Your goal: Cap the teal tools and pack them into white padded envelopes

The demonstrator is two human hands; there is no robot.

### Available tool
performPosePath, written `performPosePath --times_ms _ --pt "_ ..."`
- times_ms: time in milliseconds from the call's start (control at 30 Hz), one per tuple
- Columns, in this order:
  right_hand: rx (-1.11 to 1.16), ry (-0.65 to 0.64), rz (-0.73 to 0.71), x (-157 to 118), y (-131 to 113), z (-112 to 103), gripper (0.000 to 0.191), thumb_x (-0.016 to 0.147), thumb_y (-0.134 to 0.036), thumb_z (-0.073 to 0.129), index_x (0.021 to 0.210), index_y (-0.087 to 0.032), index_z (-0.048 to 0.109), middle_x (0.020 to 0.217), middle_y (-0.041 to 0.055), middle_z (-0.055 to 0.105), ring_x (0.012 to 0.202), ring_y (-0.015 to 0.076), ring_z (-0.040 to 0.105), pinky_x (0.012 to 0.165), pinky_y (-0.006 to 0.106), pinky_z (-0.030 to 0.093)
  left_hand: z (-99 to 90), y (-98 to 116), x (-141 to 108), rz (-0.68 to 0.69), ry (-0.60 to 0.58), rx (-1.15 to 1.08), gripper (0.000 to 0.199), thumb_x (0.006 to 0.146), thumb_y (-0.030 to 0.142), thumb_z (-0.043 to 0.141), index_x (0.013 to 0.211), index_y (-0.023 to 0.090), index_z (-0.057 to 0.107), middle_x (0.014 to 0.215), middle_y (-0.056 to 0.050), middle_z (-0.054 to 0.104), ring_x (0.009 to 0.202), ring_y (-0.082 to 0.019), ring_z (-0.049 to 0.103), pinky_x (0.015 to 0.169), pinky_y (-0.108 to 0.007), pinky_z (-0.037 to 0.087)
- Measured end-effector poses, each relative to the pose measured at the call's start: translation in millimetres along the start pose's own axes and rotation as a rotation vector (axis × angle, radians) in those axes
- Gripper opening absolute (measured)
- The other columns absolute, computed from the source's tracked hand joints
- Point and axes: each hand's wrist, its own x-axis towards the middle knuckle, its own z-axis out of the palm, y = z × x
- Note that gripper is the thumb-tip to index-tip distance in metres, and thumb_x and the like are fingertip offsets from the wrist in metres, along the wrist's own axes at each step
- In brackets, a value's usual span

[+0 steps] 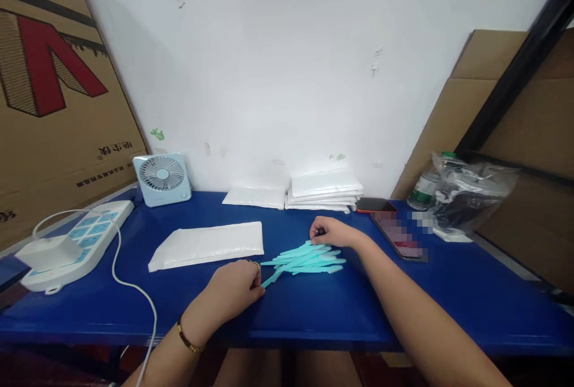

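A loose pile of slim turquoise eyebrow razors lies on the blue table in front of me. My left hand is closed at the pile's left side, thumb and fingers pinching the end of one razor. At the pile's far edge, my right hand has its fingers curled in a pinch on the tip of another razor; its grip is partly hidden. Behind my left hand lies a white padded envelope, flat on the table.
White envelopes are stacked by the wall, with another envelope beside them. A small fan and a power strip with a cable stand left. Two phones, a bottle and a plastic bag are right.
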Motion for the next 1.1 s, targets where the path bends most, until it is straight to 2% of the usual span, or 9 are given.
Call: performPosePath --times_ms 167,233,300,400,500,567,633,833,1100 --pt "0.085 0.019 -0.007 -8.2 5.8 0.8 0.016 0.071 -0.032 0.061 0.077 -0.018 0.066 0.080 0.0015 0.059 0.068 0.0133 0.053 0.060 0.023 0.041 -26.4 -13.2 -9.6 0.017 0.015 -0.119 0.012 0.077 0.028 0.047 0.072 0.022 0.057 0.069 0.000 0.062 0.062 -0.016 0.055 0.055 -0.025 0.033" --pt "0.136 0.046 0.002 -10.2 6.5 -0.4 0.018 0.074 -0.033 0.060 0.080 -0.017 0.064 0.074 0.0005 0.058 0.063 0.0121 0.051 0.057 0.022 0.039 -37.1 -9.8 0.5 0.066 0.048 -0.207 0.016 0.080 0.028 0.042 0.073 0.022 0.054 0.068 0.001 0.061 0.061 -0.015 0.054 0.056 -0.025 0.034" --pt "0.190 0.095 0.006 -11.0 6.2 -0.5 0.019 0.075 -0.035 0.060 0.079 -0.016 0.063 0.068 -0.0009 0.057 0.060 0.0110 0.049 0.055 0.022 0.038 -39.5 0.4 23.2 0.091 0.178 -0.256 0.020 0.083 0.033 0.040 0.075 0.021 0.053 0.069 0.000 0.061 0.061 -0.015 0.053 0.057 -0.025 0.036" --pt "0.318 0.158 -0.011 -10.4 5.7 1.7 0.020 0.074 -0.035 0.062 0.077 -0.016 0.061 0.063 -0.0025 0.055 0.056 0.0097 0.048 0.053 0.021 0.037 -26.8 19.6 72.0 0.140 0.229 -0.330 0.020 0.083 0.035 0.041 0.082 0.020 0.054 0.077 -0.002 0.063 0.067 -0.015 0.056 0.059 -0.025 0.039" --pt "0.510 0.200 -0.001 -9.1 7.1 5.1 0.024 0.070 -0.036 0.067 0.080 -0.015 0.059 0.061 -0.0026 0.057 0.054 0.0100 0.053 0.052 0.021 0.039 -6.6 29.8 114.1 0.190 0.084 -0.407 0.018 0.081 0.036 0.044 0.084 0.019 0.053 0.077 -0.003 0.064 0.066 -0.015 0.058 0.059 -0.024 0.041" --pt "0.612 0.215 0.014 -8.0 9.0 7.5 0.032 0.066 -0.035 0.071 0.088 -0.015 0.059 0.062 -0.0023 0.060 0.054 0.0107 0.056 0.051 0.021 0.041 4.1 29.4 129.7 0.228 -0.032 -0.507 0.021 0.084 0.038 0.042 0.089 0.020 0.049 0.077 -0.002 0.065 0.061 -0.013 0.058 0.058 -0.024 0.042" --pt "0.682 0.206 0.027 -6.6 11.1 10.3 0.039 0.065 -0.034 0.073 0.096 -0.015 0.059 0.063 -0.0017 0.062 0.053 0.0106 0.058 0.050 0.020 0.041 11.3 25.8 136.4 0.250 -0.057 -0.533 0.024 0.085 0.041 0.040 0.093 0.020 0.048 0.075 -0.001 0.065 0.056 -0.012 0.056 0.055 -0.023 0.041" --pt "0.940 0.279 0.193 0.9 16.2 16.4 0.031 0.064 -0.030 0.076 0.088 -0.013 0.066 0.058 0.0011 0.065 0.052 0.0097 0.061 0.049 0.018 0.045 20.4 18.5 141.5 0.278 0.109 -0.430 0.025 0.085 0.040 0.041 0.083 0.019 0.054 0.071 -0.001 0.065 0.065 -0.013 0.056 0.061 -0.024 0.039" --pt "0.954 0.214 0.289 -0.4 20.4 8.9 0.030 0.059 -0.025 0.081 0.083 -0.012 0.071 0.063 0.0051 0.068 0.060 0.0127 0.065 0.057 0.020 0.052 23.3 18.3 150.5 0.187 -0.007 -0.464 0.027 0.081 0.042 0.044 0.078 0.019 0.057 0.067 0.001 0.064 0.058 -0.012 0.052 0.054 -0.022 0.037"
